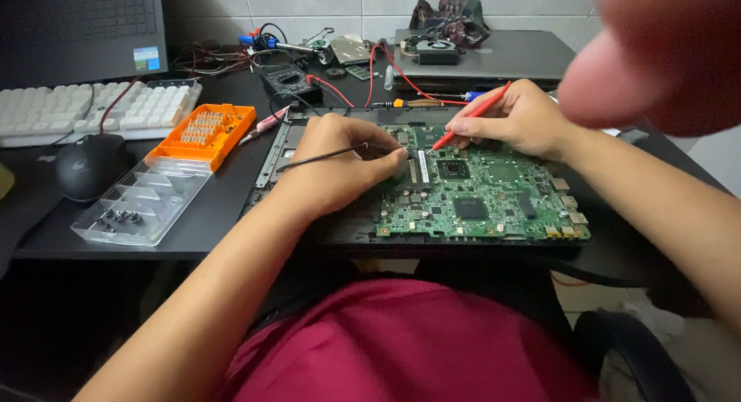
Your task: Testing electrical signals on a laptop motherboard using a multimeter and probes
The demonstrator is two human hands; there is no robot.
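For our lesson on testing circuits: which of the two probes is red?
The thin red probe in the right hand; the left hand holds the black one.

Bare green circuit board (494,209) lies open on its right half; orange bit case (204,132) and red wires (386,74) crowd the left and rear.

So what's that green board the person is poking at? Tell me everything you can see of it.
The green circuit board lies flat on a dark tray-like base on the black desk. It is rectangular, crowded with small parts: two black square chips, silvery spots, and metal sockets along its right edge. The left hand rests on its left end, pinching a black probe. The right hand holds a red probe slanted down, its tip at the board's upper middle.
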